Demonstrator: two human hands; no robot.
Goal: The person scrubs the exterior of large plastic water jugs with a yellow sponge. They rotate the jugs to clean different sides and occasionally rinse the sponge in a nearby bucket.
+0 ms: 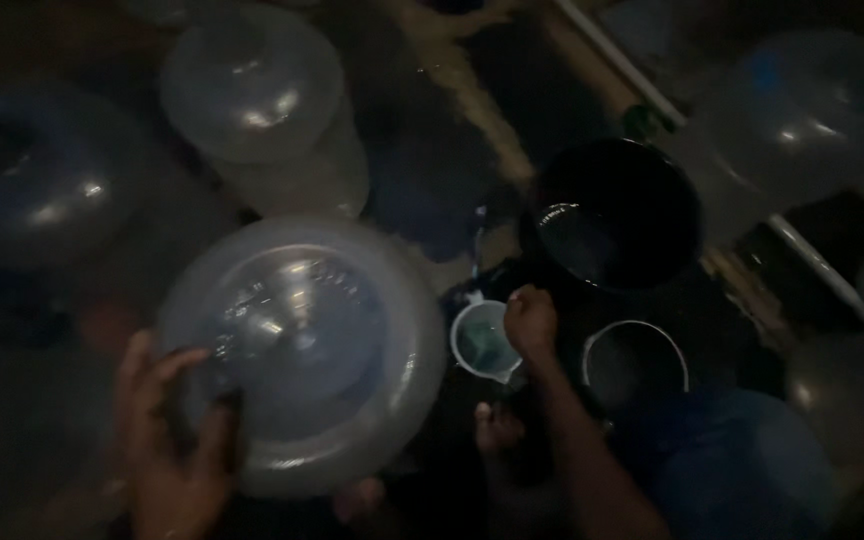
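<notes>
Large translucent water jug (302, 350), bottom toward the camera, beside small clear jug (482, 338).

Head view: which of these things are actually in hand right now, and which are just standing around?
In hand:
- large clear water jug, gripped at its near edge by the left hand
- small pale cup, with the right hand on its rim

Standing about:
- black bucket
- white-rimmed dark container
- second clear jug behind
- more jugs at the dim edges, hard to tell apart

Big jug (302, 350): clear, bluish-grey sheen
Small cup (482, 340): pale rim, teal inside
Bucket (617, 215): black
Ring-rimmed pot (635, 362): dark, white rim
</notes>
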